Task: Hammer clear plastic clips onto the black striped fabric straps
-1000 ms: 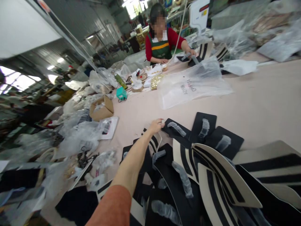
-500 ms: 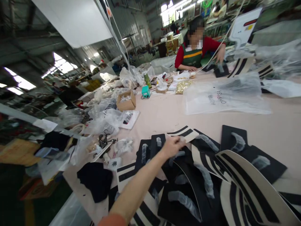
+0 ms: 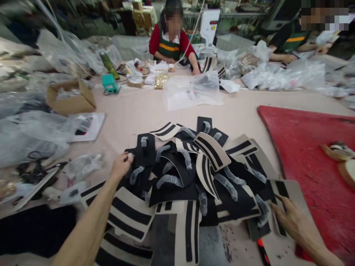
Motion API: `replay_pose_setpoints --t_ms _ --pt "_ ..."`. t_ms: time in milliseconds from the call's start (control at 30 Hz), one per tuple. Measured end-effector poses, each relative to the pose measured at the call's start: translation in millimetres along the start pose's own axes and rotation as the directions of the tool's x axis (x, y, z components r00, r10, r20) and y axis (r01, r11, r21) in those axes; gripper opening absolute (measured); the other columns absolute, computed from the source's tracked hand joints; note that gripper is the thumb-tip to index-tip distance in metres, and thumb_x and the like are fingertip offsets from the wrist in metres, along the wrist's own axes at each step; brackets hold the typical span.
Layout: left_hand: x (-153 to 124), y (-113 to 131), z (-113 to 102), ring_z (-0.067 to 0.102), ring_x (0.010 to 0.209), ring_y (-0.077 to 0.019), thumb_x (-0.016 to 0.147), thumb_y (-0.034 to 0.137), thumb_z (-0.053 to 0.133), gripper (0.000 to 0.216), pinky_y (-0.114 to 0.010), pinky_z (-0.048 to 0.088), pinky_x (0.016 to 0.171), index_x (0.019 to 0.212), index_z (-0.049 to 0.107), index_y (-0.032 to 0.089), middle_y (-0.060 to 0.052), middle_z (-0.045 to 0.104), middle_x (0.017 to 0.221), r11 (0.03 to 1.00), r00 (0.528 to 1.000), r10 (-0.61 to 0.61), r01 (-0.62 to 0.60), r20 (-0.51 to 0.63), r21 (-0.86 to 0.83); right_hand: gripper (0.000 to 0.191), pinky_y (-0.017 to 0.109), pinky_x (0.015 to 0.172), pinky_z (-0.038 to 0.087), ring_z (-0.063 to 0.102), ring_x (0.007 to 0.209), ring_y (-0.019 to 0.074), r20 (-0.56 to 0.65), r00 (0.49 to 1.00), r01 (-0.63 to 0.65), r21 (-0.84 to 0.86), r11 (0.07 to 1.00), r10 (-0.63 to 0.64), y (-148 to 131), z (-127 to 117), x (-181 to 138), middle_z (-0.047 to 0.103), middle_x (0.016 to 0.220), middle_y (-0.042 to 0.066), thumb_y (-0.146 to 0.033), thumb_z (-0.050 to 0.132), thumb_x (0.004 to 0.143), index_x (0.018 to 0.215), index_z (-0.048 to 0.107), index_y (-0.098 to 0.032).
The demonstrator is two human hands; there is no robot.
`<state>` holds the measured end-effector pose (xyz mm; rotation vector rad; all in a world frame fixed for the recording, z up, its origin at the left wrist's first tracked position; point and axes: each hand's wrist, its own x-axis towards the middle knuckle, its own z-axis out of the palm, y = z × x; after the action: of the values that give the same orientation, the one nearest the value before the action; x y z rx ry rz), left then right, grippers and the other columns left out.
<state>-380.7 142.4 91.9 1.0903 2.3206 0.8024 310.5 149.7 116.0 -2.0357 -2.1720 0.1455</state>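
At the left edge of the pile, my left hand (image 3: 121, 165) is closed in a pinch on the pale, plastic-wrapped handle (image 3: 130, 157) of a black panel. My right hand (image 3: 294, 218) reaches in from the lower right, slightly blurred. Its fingers are apart and touch a beige panel with black strips (image 3: 292, 190). Beside those fingertips lies a dark panel with a wrapped handle (image 3: 263, 211). Between my hands, black panels (image 3: 172, 192) with curved wrapped handles overlap beige, black-striped panels (image 3: 130, 212); many are partly covered.
A red board (image 3: 313, 155) covers the table's right side. A red-and-black tool handle (image 3: 263, 251) lies near the front. On the left are plastic bags (image 3: 33, 136), a cardboard box (image 3: 70, 99) and black cloth (image 3: 39, 229). A co-worker (image 3: 169, 40) sits opposite, behind a plastic bag (image 3: 194, 92).
The view has swung right and down, bringing the red board and my right hand into sight. My left hand has moved from the pile's far middle to its left edge.
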Motion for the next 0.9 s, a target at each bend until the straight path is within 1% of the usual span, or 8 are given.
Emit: replay_pose_setpoints --t_ms 67,133,267,400,567,667,767,900 --pt "-16 5 -9 0.059 0.112 -0.0295 0.074 0.033 0.058 0.019 -0.037 0.048 0.095 0.078 0.066 0.017 -0.01 0.07 0.112 0.993 0.975 0.105 -0.093 -0.196 0.072 0.043 0.053 0.082 0.054 0.065 0.098 0.038 0.032 0.999 0.03 0.01 0.999 -0.031 -12 4 -30 0.067 0.109 0.02 -0.051 0.043 0.092 0.113 0.063 -0.02" --pt "-48 15 -19 0.062 0.108 -0.0264 0.08 0.034 0.056 0.022 -0.036 0.049 0.096 0.089 0.068 0.018 -0.008 0.069 0.118 0.984 0.943 0.17 -0.15 -0.287 0.091 0.041 0.051 0.091 0.052 0.063 0.107 0.0349 0.019 0.993 0.113 0.085 0.99 -0.115 -38 12 -60 0.065 0.117 0.016 -0.047 0.044 0.093 0.12 0.059 -0.019" --pt "-151 36 -20 0.067 0.098 -0.0222 0.09 0.038 0.052 0.035 -0.033 0.053 0.093 0.116 0.066 0.019 -0.006 0.071 0.113 0.988 0.947 0.152 -0.156 -0.284 0.006 0.038 0.046 0.093 0.052 0.063 0.11 0.0292 -0.016 0.942 0.328 0.262 0.908 -0.336 -109 29 -124 0.065 0.12 0.012 -0.039 0.05 0.095 0.129 0.054 -0.023" --pt "-251 34 -9 0.066 0.109 -0.0239 0.094 0.044 0.05 0.039 -0.035 0.05 0.1 0.123 0.063 0.021 -0.007 0.067 0.126 0.995 0.963 0.068 -0.085 -0.262 -0.051 0.049 0.043 0.089 0.055 0.064 0.109 0.0298 -0.067 0.834 0.527 0.387 0.757 -0.547 -164 46 -174 0.066 0.122 0.012 -0.038 0.057 0.091 0.137 0.05 -0.02" --pt "-342 -10 -8 0.066 0.114 -0.0264 0.096 0.047 0.047 0.038 -0.039 0.052 0.103 0.121 0.062 0.023 -0.008 0.069 0.125 0.995 0.919 -0.102 0.1 -0.38 -0.023 0.036 0.038 0.078 0.056 0.069 0.09 0.0261 -0.23 0.676 0.693 0.52 0.499 -0.7 -193 80 -202 0.072 0.101 0.008 -0.03 0.058 0.088 0.123 0.057 -0.023" --pt "-381 -50 -7 0.07 0.107 -0.027 0.097 0.046 0.045 0.036 -0.042 0.058 0.096 0.117 0.061 0.021 -0.009 0.071 0.119 0.965 0.792 -0.261 0.197 -0.552 -0.173 0.038 0.037 0.075 0.055 0.068 0.088 0.0259 -0.315 0.589 0.757 0.536 0.373 -0.744 -209 98 -216 0.072 0.1 0.007 -0.03 0.061 0.085 0.122 0.057 -0.023" --pt "-409 -92 0 0.072 0.102 -0.0269 0.096 0.045 0.047 0.032 -0.043 0.06 0.092 0.109 0.061 0.019 -0.01 0.073 0.112 0.914 0.679 -0.386 0.188 -0.624 -0.361 0.051 0.038 0.081 0.053 0.064 0.096 0.0269 -0.279 0.52 0.764 0.576 0.293 -0.807 -237 101 -229 0.069 0.112 0.009 -0.025 0.065 0.081 0.13 0.054 -0.022" --pt "-424 -132 18 0.073 0.098 -0.0255 0.095 0.041 0.049 0.026 -0.044 0.061 0.09 0.098 0.061 0.019 -0.009 0.074 0.101 0.83 0.646 -0.476 0.107 -0.596 -0.547 0.062 0.045 0.096 0.046 0.055 0.112 0.0294 -0.165 0.463 0.722 0.64 0.262 -0.871 -300 96 -239 0.057 0.133 0.012 -0.021 0.067 0.078 0.137 0.048 -0.02"
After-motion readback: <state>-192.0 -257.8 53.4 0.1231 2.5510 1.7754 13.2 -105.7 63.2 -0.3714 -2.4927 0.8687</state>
